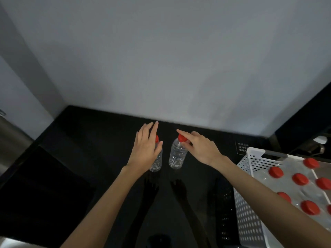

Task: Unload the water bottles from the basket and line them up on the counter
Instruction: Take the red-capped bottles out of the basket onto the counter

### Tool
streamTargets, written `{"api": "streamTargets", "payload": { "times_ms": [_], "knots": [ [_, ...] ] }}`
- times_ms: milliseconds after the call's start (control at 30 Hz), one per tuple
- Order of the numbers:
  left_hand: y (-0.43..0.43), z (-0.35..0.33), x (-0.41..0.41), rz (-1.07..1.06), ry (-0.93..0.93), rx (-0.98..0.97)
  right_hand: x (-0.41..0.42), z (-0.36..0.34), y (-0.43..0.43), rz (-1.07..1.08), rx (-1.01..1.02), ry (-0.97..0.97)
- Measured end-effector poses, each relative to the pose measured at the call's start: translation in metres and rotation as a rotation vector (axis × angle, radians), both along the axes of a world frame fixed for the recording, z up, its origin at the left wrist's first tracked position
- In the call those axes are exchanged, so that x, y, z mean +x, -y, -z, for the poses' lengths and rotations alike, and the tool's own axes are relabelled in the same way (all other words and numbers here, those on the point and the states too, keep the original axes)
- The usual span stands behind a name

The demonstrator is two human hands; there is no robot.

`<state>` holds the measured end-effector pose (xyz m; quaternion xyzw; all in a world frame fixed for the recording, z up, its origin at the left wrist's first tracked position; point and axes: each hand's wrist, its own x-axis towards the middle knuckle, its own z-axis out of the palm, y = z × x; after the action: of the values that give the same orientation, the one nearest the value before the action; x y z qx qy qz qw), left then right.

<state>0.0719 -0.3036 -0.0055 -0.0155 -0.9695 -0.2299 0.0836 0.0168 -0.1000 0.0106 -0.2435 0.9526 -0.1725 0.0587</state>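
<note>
Two clear water bottles with red caps stand upright side by side on the black counter [89,140] near the wall. My left hand [146,147] hovers over the left bottle [157,161] with fingers spread, covering most of it and not gripping it. My right hand [200,147] rests fingertips on the cap and neck of the right bottle [176,155], thumb and fingers loosely around the cap. At the right stands a white perforated basket [247,208] holding several more red-capped bottles [300,179].
A grey wall [161,59] rises right behind the bottles. A small label [241,147] is stuck on the counter beside the basket. A dark appliance [304,126] stands at the far right, and a metallic surface [10,136] lies at the far left.
</note>
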Motion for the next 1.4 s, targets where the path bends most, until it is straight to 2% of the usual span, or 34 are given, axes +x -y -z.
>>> {"api": "streamTargets", "payload": {
  "times_ms": [233,367,467,567,767,833,900,1033,1233,1400],
  "knots": [
    [-0.065,-0.065,0.004,0.155,-0.229,-0.044,0.034,-0.063,-0.065,0.158,-0.165,-0.238],
    [-0.128,-0.089,-0.005,0.304,-0.277,-0.021,0.051,-0.079,-0.121,0.291,-0.171,-0.349],
    [-0.176,-0.091,-0.012,0.402,-0.237,0.048,0.063,-0.074,-0.169,0.385,-0.163,-0.34],
    [-0.222,-0.078,-0.018,0.503,-0.154,0.058,0.075,-0.061,-0.216,0.476,-0.112,-0.252],
    [-0.288,-0.028,-0.029,0.702,0.219,0.054,0.082,-0.027,-0.273,0.577,0.016,-0.025],
    [-0.298,-0.013,-0.029,0.708,0.287,0.02,0.081,-0.018,-0.28,0.555,0.055,0.058],
    [-0.303,-0.002,-0.026,0.691,0.274,-0.034,0.08,-0.011,-0.283,0.52,0.108,0.104],
    [-0.307,0.009,-0.019,0.636,0.181,0.004,0.074,0.0,-0.285,0.468,0.162,0.053],
    [-0.309,0.01,-0.012,0.581,0.115,0.057,0.07,0.014,-0.288,0.44,0.033,0.023],
    [-0.314,0.013,-0.009,0.504,0.026,-0.018,0.073,0.018,-0.292,0.429,-0.084,-0.053]
  ]
}}
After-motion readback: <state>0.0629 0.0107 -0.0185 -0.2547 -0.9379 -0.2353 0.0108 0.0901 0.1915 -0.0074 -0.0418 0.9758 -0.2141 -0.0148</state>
